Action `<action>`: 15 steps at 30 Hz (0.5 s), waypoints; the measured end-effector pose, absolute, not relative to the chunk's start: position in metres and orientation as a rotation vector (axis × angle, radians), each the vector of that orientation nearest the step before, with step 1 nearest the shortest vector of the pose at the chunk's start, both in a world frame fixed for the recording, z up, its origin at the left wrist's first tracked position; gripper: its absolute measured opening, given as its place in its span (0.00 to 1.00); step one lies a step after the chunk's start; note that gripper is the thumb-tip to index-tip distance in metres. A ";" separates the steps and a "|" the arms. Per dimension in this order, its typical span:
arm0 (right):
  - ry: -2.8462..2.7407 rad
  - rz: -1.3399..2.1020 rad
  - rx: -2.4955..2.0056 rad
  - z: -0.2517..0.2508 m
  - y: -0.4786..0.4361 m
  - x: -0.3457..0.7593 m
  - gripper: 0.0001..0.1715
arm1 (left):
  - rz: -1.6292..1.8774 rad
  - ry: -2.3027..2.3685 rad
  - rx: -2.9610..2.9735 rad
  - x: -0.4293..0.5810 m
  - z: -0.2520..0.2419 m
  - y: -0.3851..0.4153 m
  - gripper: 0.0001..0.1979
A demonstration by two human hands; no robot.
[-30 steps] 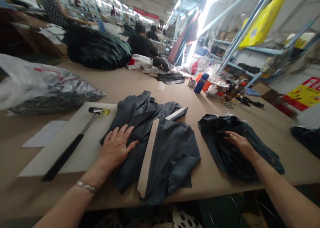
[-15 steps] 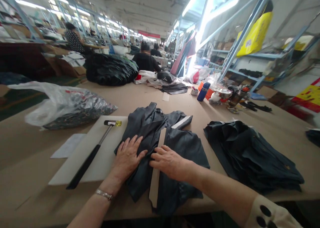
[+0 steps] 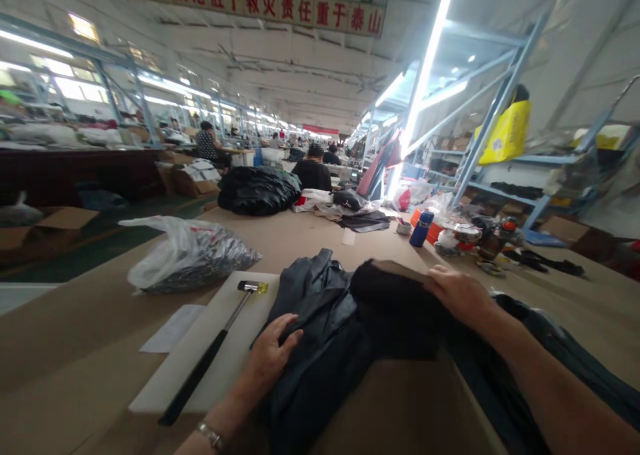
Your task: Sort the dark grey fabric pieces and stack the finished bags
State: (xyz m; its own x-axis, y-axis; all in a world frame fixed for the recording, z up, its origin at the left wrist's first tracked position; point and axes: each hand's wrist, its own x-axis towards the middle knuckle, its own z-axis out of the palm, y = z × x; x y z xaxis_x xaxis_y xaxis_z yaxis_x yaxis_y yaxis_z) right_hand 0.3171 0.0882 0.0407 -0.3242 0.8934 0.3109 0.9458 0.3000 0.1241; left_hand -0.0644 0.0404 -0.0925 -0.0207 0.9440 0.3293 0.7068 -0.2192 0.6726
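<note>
A dark garment point(image 3: 325, 335) lies on the brown-covered table, its right side raised and partly blurred. My right hand point(image 3: 463, 295) grips the lifted edge of the garment, with a strip of beige visible along it. My left hand point(image 3: 275, 348) rests at the garment's left side, fingers apart. Left of it, a hammer point(image 3: 220, 342) with a black handle and a yellow-tipped head lies on a white board point(image 3: 195, 388). A folded dark pile point(image 3: 565, 348) sits at the right, partly hidden behind my right arm.
Beyond the board stands a clear plastic bag point(image 3: 195, 255), near a white paper point(image 3: 173, 328). A blue bottle point(image 3: 421, 230) and a small cup point(image 3: 403, 227) stand further back. A large dark bundle point(image 3: 259, 190) lies at the far edge, with a person point(image 3: 313, 172) behind it.
My right hand has moved right and up, lifting the garment's right side. The head view has tilted up and turned left. My left hand stays at the garment's left side.
</note>
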 end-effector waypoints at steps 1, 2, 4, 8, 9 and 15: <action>-2.270 -0.509 -1.751 0.054 0.087 0.324 0.12 | 1.198 1.713 1.915 -0.063 -0.083 0.038 0.23; -2.175 -0.581 -1.769 0.064 0.085 0.327 0.13 | 1.318 1.691 1.883 -0.059 -0.073 0.034 0.21; -2.077 -0.646 -1.740 0.074 0.073 0.318 0.14 | 1.550 1.570 1.796 -0.042 -0.054 0.020 0.16; -2.253 -0.376 -1.565 0.039 0.043 0.258 0.13 | 1.353 1.200 1.448 0.013 -0.043 -0.009 0.16; -2.320 -0.240 -1.509 0.020 0.036 0.239 0.12 | 1.328 1.095 1.241 0.027 -0.047 -0.013 0.23; -2.373 0.620 -1.447 -0.090 0.012 0.172 0.11 | 1.184 0.985 0.861 0.034 -0.086 -0.014 0.22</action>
State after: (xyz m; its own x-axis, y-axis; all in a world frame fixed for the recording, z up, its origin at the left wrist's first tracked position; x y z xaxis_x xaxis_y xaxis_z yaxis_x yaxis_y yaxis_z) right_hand 0.1717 0.0124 -0.0898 -0.4519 0.8917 0.0249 0.7656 0.4019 -0.5023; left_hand 0.0344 -0.0137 -0.0855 0.0917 0.9833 -0.1569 -0.3335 0.1788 0.9256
